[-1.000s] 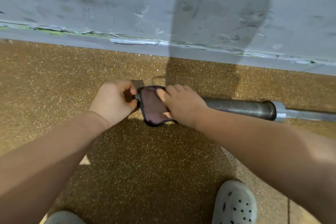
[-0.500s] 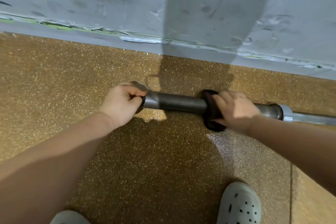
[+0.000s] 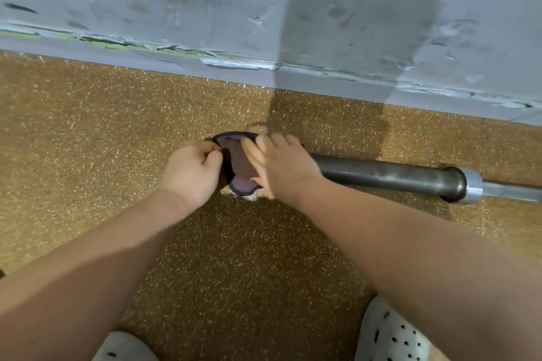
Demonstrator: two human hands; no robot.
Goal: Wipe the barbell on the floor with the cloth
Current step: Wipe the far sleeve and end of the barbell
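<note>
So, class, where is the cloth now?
In the head view, the cloth lies mid-frame at the end of the barbell, between the left hand and right hand.

We note the barbell's (image 3: 381, 173) left end hidden under the cloth (image 3: 239, 164), left hand (image 3: 190, 173) and right hand (image 3: 281, 167); its shaft leaves the right edge; right hand blurred; left shoe (image 3: 126, 347) and right shoe (image 3: 390, 334) cropped below.

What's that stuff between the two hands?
The dark cloth lies between the left hand and the right hand, draped over the end of the barbell. The head view shows it.
</note>
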